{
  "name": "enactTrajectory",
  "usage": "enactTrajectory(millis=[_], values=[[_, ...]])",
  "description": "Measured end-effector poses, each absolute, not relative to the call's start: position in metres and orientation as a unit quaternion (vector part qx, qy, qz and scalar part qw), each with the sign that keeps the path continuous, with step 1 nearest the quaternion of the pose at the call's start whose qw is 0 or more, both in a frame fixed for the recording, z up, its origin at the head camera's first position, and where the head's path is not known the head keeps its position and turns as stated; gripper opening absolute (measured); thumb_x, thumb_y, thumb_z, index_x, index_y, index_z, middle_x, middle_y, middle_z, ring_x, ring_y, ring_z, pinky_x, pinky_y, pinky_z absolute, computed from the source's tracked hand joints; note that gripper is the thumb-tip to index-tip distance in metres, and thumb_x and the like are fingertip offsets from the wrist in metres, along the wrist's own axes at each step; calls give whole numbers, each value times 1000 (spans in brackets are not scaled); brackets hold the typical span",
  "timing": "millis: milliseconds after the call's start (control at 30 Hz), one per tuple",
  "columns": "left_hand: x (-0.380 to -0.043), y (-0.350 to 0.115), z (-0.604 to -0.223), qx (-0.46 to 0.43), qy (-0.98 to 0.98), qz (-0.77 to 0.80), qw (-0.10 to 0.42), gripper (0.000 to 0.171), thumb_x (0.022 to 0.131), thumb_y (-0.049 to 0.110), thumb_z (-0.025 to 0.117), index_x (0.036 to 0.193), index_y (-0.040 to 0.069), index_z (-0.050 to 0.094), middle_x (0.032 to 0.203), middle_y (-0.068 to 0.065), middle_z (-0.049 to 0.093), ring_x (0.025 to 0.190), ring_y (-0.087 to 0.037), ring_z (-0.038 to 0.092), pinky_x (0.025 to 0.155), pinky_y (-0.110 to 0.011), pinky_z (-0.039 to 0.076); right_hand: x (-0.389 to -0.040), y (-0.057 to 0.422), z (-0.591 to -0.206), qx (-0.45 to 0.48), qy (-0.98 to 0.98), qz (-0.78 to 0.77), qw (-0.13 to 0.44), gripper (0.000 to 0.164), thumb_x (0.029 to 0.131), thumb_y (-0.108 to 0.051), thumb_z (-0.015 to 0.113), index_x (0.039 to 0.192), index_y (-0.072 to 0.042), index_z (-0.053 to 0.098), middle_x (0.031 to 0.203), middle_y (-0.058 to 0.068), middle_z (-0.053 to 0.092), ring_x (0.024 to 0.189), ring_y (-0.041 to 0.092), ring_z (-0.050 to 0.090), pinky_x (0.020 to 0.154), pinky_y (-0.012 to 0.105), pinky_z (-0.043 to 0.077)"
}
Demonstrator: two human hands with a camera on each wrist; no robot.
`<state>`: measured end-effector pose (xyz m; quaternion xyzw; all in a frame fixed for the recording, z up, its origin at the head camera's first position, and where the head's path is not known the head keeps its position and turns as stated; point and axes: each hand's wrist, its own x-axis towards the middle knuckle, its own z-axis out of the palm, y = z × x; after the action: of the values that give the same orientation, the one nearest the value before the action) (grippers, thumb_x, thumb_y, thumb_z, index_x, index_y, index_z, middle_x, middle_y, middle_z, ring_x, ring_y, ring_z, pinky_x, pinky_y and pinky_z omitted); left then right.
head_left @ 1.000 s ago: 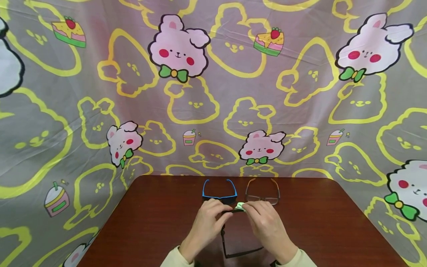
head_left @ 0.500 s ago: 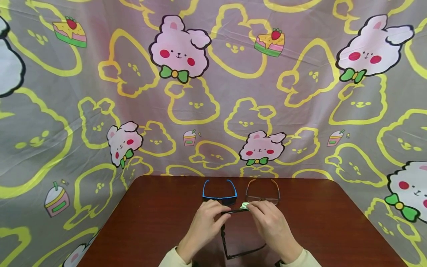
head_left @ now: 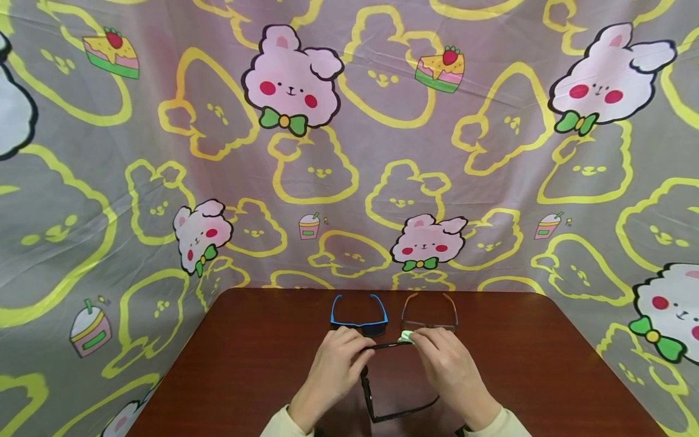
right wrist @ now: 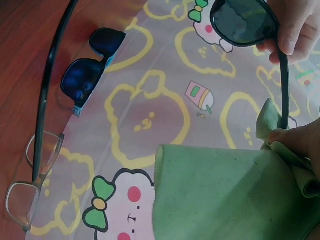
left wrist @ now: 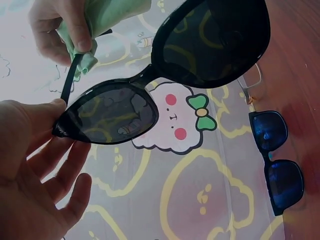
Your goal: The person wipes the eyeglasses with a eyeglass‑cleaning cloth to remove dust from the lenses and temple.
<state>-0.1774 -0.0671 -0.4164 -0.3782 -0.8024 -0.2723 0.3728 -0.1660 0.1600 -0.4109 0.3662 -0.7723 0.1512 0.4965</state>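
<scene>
Head | left hand (head_left: 337, 359) pinches black sunglasses (left wrist: 142, 76) | marks (head_left: 104, 299) beside printed cup (head_left: 90, 332) illegible

1. Curtain (head_left: 349, 152): behind, left and right of the tabletop (head_left: 262, 349).
2. Far sunglasses (head_left: 360, 325): on the tabletop, toward its back.
3. Glasses (right wrist: 24, 202): just right of these.
4. Near sunglasses (left wrist: 144, 75): before both pairs, between left hand (head_left: 337, 366) and right hand (head_left: 449, 367).
5. Cloth (right wrist: 215, 190): in the right hand, against one temple.
</scene>
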Motion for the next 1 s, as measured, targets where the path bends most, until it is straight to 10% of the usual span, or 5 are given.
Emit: enactTrajectory(millis=[1000], values=[[-182,-86,-426,-364,-814,-336,305,8,80,10,73,87,14,73,82,13,63,77,-6,56,67,-26,42,-169,177,-416,384,-772,146,485,33,102,-19,41,95,-4,69,92,3,64,78,19,60,69,31,46]])
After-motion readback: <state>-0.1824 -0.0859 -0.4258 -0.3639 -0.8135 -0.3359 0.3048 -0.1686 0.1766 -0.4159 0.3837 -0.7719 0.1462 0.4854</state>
